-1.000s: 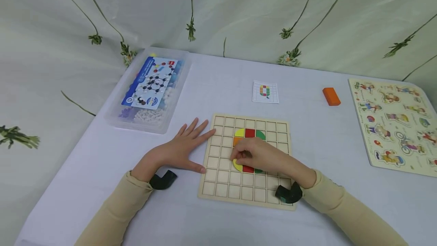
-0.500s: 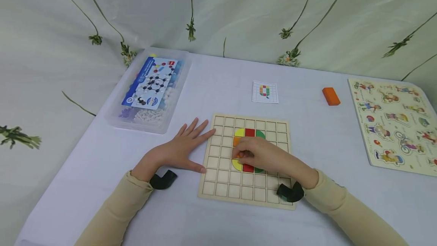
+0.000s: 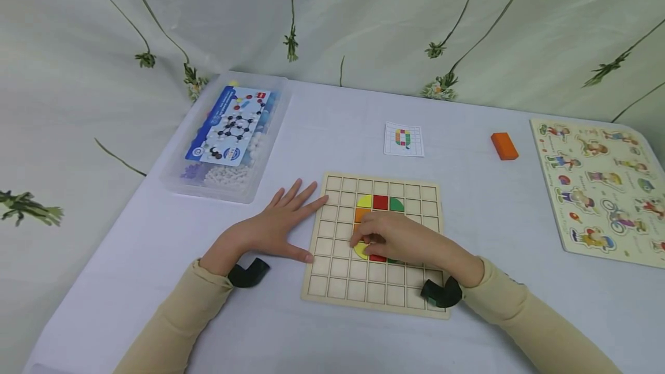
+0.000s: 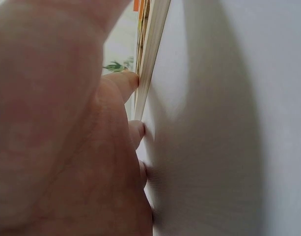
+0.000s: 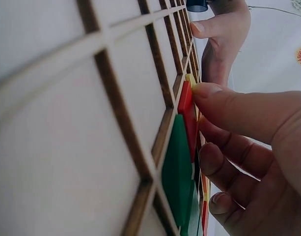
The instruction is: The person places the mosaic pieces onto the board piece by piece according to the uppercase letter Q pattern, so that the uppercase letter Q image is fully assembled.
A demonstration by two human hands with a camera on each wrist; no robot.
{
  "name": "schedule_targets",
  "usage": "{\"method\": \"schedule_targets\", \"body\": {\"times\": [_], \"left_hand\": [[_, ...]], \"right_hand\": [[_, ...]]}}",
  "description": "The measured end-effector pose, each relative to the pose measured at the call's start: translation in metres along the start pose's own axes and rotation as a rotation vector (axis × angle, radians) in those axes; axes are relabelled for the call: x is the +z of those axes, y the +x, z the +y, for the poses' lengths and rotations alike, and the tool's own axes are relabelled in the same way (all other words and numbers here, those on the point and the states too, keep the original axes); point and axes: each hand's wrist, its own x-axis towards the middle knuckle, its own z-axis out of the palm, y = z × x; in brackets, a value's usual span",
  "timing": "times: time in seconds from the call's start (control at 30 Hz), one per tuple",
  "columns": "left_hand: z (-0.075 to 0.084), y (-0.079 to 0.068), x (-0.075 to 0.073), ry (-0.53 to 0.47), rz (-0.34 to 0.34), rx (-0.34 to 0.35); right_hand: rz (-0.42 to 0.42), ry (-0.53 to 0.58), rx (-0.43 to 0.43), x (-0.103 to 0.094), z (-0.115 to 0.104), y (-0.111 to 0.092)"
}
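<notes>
My left hand (image 3: pixel 280 227) lies with fingers spread beside the wooden grid board (image 3: pixel 337 288); its index finger and thumb touch the board's left edge. Over the middle of the board my right hand (image 3: pixel 397 236) has curled fingers, with thumb and index at either side of a yellow quarter-circle tile (image 3: pixel 361 250). In the right wrist view the thumb touches that tile next to a red square tile (image 5: pixel 187 105); the index fingertip is partly hidden. A green tile (image 5: pixel 176 172) stands nearer. Yellow, red, green and orange tiles form a ring, partly covered by my hand.
A white card (image 3: pixel 403 140) with a coloured grid pattern lies behind the board. An orange block (image 3: pixel 504 146) is right of it. A clear plastic case (image 3: pixel 218 183) stands back left, a wooden picture puzzle (image 3: pixel 602 189) at the right.
Half a second ago an orange piece showed between my right fingers. Now orange shows at the ring's left side, and thumb and index are lower, at the yellow tile. The left hand stays put.
</notes>
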Motion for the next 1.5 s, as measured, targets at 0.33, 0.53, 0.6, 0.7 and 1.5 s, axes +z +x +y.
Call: {"method": "schedule_targets", "body": {"times": [0.33,0.53,0.6,0.7,1.5], "left_hand": [[0.001,0.002,0.001,0.005,-0.009,0.005],[0.0,0.002,0.002,0.003,-0.008,0.008],[0.001,0.002,0.002,-0.001,-0.008,0.012],[0.002,0.001,0.001,-0.001,-0.011,0.013],[-0.001,0.001,0.0,-0.005,-0.004,0.005]], "right_hand": [[0.161,0.072,-0.01,-0.029,0.003,-0.032],[0.358,0.076,0.074,-0.051,0.016,-0.096],[0.399,0.056,0.123,-0.051,0.023,-0.121],[0.423,0.049,0.22,-0.045,0.032,-0.155],[0.353,0.075,0.19,-0.008,0.058,-0.235]]}}
